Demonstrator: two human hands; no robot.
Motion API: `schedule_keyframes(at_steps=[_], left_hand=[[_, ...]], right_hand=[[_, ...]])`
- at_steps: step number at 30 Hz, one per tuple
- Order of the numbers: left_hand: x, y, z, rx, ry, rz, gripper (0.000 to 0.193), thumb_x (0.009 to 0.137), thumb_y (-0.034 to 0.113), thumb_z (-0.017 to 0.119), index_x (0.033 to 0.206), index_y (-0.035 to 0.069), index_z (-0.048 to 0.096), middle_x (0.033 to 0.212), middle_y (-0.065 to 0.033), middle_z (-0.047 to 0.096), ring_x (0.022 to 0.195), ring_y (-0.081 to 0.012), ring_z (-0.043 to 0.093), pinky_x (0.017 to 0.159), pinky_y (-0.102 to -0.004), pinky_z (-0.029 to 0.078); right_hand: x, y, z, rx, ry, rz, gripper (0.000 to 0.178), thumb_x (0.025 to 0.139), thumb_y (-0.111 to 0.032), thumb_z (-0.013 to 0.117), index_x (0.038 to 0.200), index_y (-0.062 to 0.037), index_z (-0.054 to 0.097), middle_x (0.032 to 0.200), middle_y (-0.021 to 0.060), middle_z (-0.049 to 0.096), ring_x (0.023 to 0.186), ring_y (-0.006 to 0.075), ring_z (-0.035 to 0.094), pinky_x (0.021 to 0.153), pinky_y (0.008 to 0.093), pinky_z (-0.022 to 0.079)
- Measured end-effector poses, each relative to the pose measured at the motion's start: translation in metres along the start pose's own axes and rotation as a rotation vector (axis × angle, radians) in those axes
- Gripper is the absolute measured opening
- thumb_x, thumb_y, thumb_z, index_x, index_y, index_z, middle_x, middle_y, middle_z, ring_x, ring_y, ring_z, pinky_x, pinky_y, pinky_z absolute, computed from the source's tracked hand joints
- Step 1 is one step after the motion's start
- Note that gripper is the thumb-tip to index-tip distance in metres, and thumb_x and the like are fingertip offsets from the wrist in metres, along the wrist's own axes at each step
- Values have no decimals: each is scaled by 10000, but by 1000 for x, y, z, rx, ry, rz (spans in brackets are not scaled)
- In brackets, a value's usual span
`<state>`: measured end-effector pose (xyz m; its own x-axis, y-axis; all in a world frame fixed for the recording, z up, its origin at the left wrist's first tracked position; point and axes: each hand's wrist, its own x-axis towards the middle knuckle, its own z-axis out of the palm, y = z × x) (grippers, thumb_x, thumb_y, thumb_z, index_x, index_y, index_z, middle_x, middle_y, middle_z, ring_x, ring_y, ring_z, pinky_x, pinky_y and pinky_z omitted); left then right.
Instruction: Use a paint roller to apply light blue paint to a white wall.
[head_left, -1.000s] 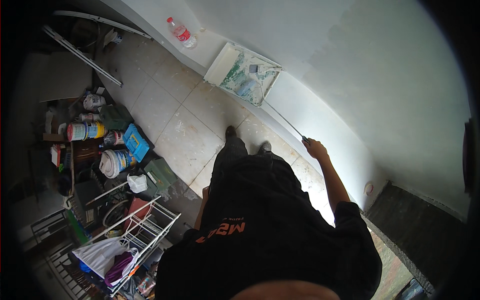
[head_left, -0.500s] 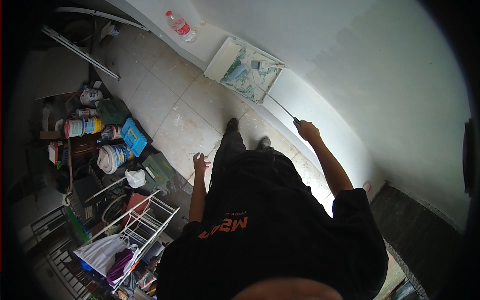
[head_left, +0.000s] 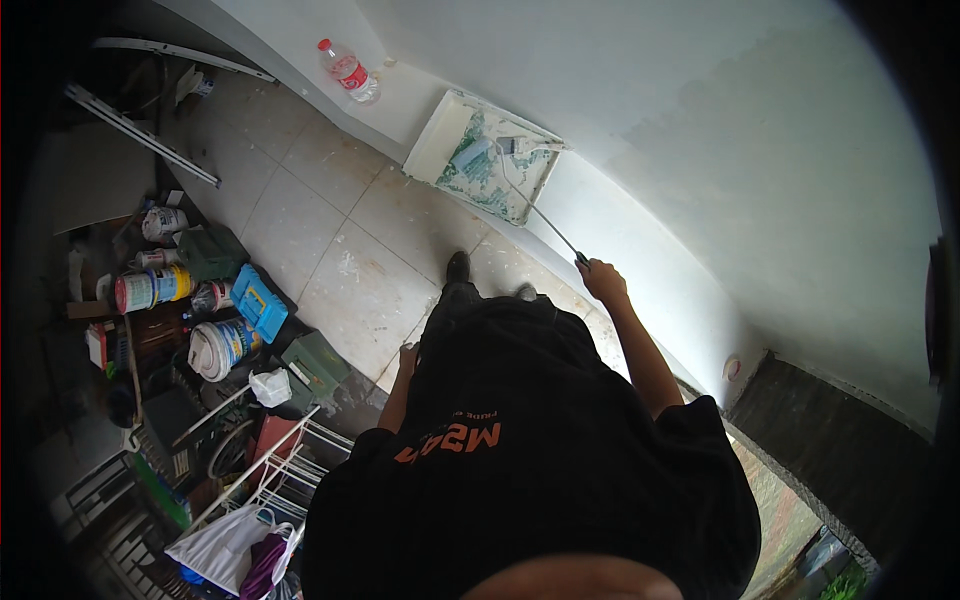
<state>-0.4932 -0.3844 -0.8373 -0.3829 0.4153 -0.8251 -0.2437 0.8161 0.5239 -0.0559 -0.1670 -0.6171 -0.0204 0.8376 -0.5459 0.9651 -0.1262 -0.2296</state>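
Right hand [head_left: 604, 283]: closed around the dark grip of a paint roller [head_left: 541, 215]; bare forearm extended forward.
Left hand [head_left: 408, 355]: low beside the left trouser leg, partly hidden; whether the fingers are spread or curled cannot be told.
Paint roller: thin metal rod runs from the right fist over the near rim of a tray [head_left: 432, 148]; the bluish sleeve lies within the tray, toward its left side.
Brush [head_left: 510, 146]: inside the same tray, just right of the roller sleeve, grey bristles toward the sleeve, pale handle reaching the right rim.
Tray: white, rectangular, smeared with white and green, set on a pale ledge [head_left: 612, 208] at the foot of the wall [head_left: 770, 190].
Bottle [head_left: 350, 72]: clear, red cap and red label, on the ledge left of the tray and apart from it.
Wall: whitish, with a darker, uneven-edged patch at upper right.
Floor [head_left: 345, 270]: pale square tiles with whitish marks; a dark shoe [head_left: 458, 266] stands on them.
Storage at left: buckets [head_left: 155, 288], a blue toolbox [head_left: 260, 302], a green box [head_left: 313, 363] and a white bag [head_left: 269, 388], packed closely.
Rack [head_left: 322, 436]: white, at lower left, hung with white and purple cloth [head_left: 220, 545].
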Motion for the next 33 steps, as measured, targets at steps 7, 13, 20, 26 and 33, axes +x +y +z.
schedule_keyframes(at_steps=[7, 13, 20, 26, 33], left_hand=[[-24, 134, 4, 7, 0, 70, 555, 874, 344, 474, 1320, 148, 209, 1164, -168, 531, 825, -349, 616, 733, -495, 468], [-25, 171, -2, -281, 13, 153, 575, 888, 364, 432, 1346, 100, 207, 1260, -177, 454, 938, -350, 586, 783, -471, 468], [-13, 107, -11, -333, 32, -186, 543, 891, 340, 407, 1357, 127, 229, 1303, -132, 439, 952, -390, 578, 807, -503, 439], [-17, 76, -14, -342, 73, -209, 563, 870, 332, 421, 1359, 135, 224, 1282, -158, 453, 936, -406, 577, 814, -539, 418], [-12, 61, -3, -293, 86, -162, 603, 869, 324, 429, 1376, 124, 171, 1227, -179, 491, 888, -419, 588, 781, -546, 427]], right_hand=[[9, 18, -40, -34, -41, 55, 504, 842, -543, 437, 865, -76, 627, 780, 130, 646, 749, 306, 628, 683, 421, 484], [-4, 73, -40, -39, -73, 60, 477, 835, -500, 506, 829, -39, 630, 703, 147, 629, 644, 295, 608, 608, 399, 466], [57, -13, -86, -38, -6, -53, 532, 804, -543, 527, 738, -25, 627, 658, 146, 613, 593, 291, 591, 587, 395, 460], [72, -12, -100, -18, -16, -89, 589, 790, -573, 529, 698, -1, 633, 584, 147, 585, 540, 272, 569, 551, 387, 442], [25, 33, -65, 199, 27, -32, 573, 797, -517, 573, 624, 30, 571, 473, 132, 477, 434, 195, 408, 468, 369, 356]])
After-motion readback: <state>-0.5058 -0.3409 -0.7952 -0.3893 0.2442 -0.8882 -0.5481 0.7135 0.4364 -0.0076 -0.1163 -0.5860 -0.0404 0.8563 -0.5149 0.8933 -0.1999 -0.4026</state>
